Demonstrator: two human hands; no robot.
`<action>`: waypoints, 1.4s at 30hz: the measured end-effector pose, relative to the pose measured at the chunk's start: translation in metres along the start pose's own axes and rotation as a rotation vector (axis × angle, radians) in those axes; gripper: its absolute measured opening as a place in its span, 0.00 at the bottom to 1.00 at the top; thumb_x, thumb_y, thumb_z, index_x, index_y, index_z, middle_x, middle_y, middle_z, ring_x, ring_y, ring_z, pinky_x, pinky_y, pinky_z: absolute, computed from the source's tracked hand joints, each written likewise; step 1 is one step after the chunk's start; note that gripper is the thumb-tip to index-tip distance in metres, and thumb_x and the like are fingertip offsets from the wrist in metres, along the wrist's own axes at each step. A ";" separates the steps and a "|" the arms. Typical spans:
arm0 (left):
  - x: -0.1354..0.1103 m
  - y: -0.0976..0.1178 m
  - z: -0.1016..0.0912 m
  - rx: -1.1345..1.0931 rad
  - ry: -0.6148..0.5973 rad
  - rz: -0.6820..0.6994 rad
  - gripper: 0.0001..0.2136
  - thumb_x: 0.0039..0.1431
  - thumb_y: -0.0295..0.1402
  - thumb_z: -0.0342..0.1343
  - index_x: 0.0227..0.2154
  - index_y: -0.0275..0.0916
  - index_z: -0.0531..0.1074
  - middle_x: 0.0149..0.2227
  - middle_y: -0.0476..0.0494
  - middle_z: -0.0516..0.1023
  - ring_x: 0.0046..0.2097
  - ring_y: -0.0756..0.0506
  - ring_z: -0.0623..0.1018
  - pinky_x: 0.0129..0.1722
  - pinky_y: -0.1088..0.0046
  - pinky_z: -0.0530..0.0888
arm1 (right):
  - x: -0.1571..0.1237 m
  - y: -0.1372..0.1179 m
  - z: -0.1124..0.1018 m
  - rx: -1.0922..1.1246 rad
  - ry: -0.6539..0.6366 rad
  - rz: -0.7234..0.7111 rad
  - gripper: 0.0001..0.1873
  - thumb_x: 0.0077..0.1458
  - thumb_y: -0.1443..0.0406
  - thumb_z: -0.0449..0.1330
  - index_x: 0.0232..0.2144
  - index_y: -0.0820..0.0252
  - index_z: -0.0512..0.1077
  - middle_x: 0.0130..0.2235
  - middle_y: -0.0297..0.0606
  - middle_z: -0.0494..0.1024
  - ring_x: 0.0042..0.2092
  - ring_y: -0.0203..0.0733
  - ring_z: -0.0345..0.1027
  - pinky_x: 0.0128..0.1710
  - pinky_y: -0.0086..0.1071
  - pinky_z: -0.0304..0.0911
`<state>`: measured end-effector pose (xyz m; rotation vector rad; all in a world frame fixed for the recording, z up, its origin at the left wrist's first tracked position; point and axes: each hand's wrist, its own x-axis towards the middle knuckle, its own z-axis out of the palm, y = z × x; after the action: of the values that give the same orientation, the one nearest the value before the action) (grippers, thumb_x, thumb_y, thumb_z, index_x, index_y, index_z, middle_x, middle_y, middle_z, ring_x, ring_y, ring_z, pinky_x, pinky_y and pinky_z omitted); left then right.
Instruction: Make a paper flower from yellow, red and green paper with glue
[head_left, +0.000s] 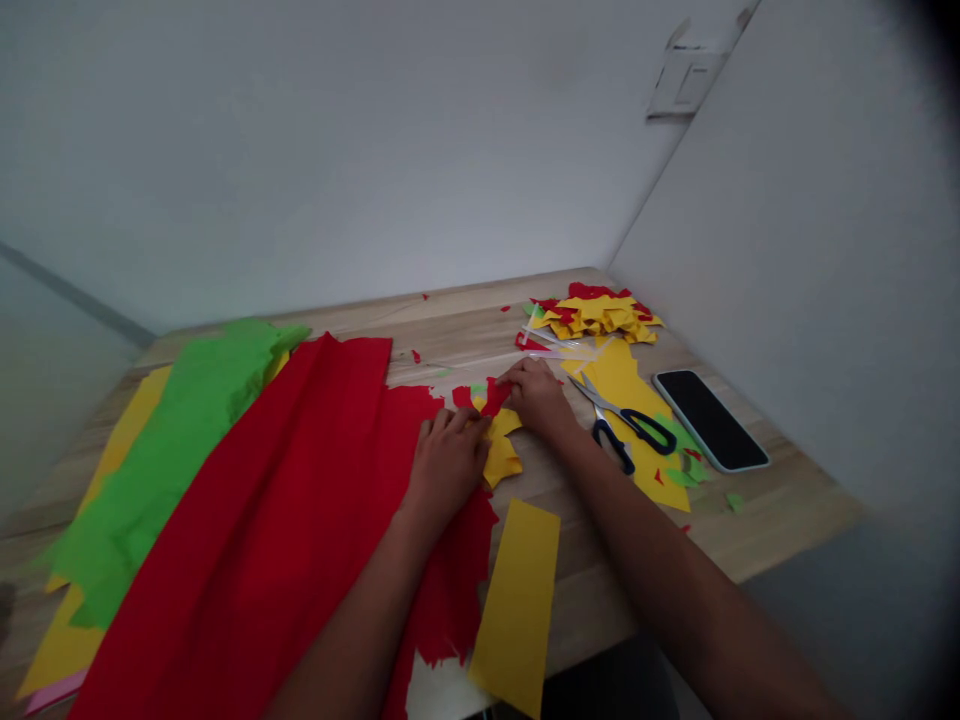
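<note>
Pinching red scrap (pixel 495 397) in grip of right hand (pixel 536 392); resting left hand (pixel 450 452) at yellow pieces (pixel 502 460), cannot tell if grasping. Holding scrap over table (pixel 787 505), between red sheet (pixel 300 480) and scissors (pixel 616 408).

So a small red scrap (pixel 493 398) was pinched in the right hand (pixel 538 395), with the left hand (pixel 450 450) placed just beside it, near some torn yellow bits (pixel 502 460). A big red sheet (pixel 277 520) was spread partly over a crumpled green one (pixel 180 430), while scissors (pixel 602 401) were laid on yellow paper (pixel 615 370) and a messy red-and-yellow pile (pixel 600 318) was heaped further back.
</note>
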<state>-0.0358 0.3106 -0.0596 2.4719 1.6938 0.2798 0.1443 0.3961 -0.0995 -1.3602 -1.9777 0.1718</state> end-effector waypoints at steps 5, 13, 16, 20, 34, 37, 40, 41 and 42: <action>0.001 -0.004 0.005 -0.067 0.040 0.013 0.16 0.64 0.32 0.52 0.53 0.45 0.76 0.53 0.42 0.77 0.52 0.37 0.71 0.48 0.58 0.68 | 0.001 -0.001 0.001 -0.021 0.078 0.058 0.20 0.53 0.77 0.52 0.41 0.60 0.79 0.41 0.45 0.76 0.46 0.48 0.66 0.52 0.40 0.63; 0.015 -0.015 -0.032 -0.762 0.429 -0.080 0.13 0.65 0.38 0.52 0.43 0.39 0.78 0.44 0.41 0.80 0.47 0.43 0.77 0.50 0.65 0.71 | 0.005 0.001 0.001 0.000 0.119 0.080 0.17 0.55 0.73 0.53 0.45 0.61 0.76 0.42 0.46 0.77 0.46 0.50 0.68 0.52 0.42 0.63; 0.021 -0.013 -0.072 -0.937 0.513 -0.165 0.14 0.62 0.40 0.54 0.42 0.38 0.78 0.41 0.42 0.81 0.43 0.46 0.78 0.45 0.69 0.73 | 0.005 0.000 -0.001 0.001 0.119 0.077 0.17 0.56 0.73 0.53 0.45 0.61 0.76 0.42 0.47 0.77 0.47 0.51 0.68 0.52 0.43 0.62; 0.001 -0.006 -0.133 -0.905 0.583 -0.148 0.12 0.59 0.39 0.57 0.41 0.39 0.78 0.39 0.45 0.81 0.40 0.48 0.78 0.44 0.71 0.74 | 0.003 -0.002 -0.005 0.012 0.123 0.075 0.17 0.55 0.73 0.53 0.44 0.62 0.76 0.41 0.48 0.77 0.46 0.52 0.68 0.52 0.44 0.63; -0.224 -0.027 -0.063 -0.129 -0.145 -0.105 0.26 0.60 0.45 0.59 0.61 0.55 0.66 0.65 0.41 0.67 0.63 0.35 0.70 0.59 0.52 0.72 | -0.001 -0.007 -0.037 0.042 0.271 0.004 0.15 0.58 0.70 0.52 0.43 0.61 0.76 0.42 0.47 0.78 0.45 0.51 0.69 0.51 0.43 0.63; -0.249 -0.028 -0.035 0.000 -0.033 -0.108 0.27 0.61 0.45 0.56 0.64 0.57 0.63 0.66 0.41 0.65 0.65 0.33 0.67 0.60 0.46 0.69 | -0.009 -0.015 -0.063 0.037 0.308 0.025 0.14 0.58 0.69 0.52 0.42 0.59 0.76 0.41 0.44 0.79 0.42 0.49 0.70 0.48 0.42 0.64; -0.254 -0.051 -0.039 0.031 0.195 -0.193 0.24 0.65 0.44 0.49 0.63 0.57 0.61 0.64 0.42 0.68 0.63 0.36 0.70 0.61 0.50 0.69 | -0.039 -0.031 -0.084 0.039 0.217 0.071 0.11 0.58 0.67 0.54 0.40 0.57 0.76 0.35 0.42 0.79 0.36 0.48 0.70 0.41 0.41 0.65; -0.250 -0.064 -0.046 0.054 0.287 -0.261 0.23 0.65 0.44 0.48 0.62 0.54 0.61 0.62 0.40 0.69 0.62 0.35 0.71 0.61 0.50 0.69 | -0.054 -0.038 -0.087 0.059 0.170 0.074 0.10 0.58 0.66 0.55 0.39 0.56 0.76 0.35 0.41 0.80 0.36 0.48 0.71 0.40 0.41 0.66; -0.244 -0.077 -0.054 0.094 0.353 -0.338 0.24 0.64 0.47 0.48 0.62 0.50 0.62 0.61 0.37 0.70 0.60 0.33 0.71 0.61 0.49 0.67 | -0.069 -0.047 -0.087 0.083 0.129 0.073 0.09 0.59 0.65 0.55 0.38 0.56 0.76 0.37 0.41 0.80 0.36 0.47 0.71 0.40 0.41 0.66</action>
<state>-0.2043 0.1113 -0.0421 2.2415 2.2732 0.6388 0.1754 0.2921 -0.0462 -1.3567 -1.7964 0.1923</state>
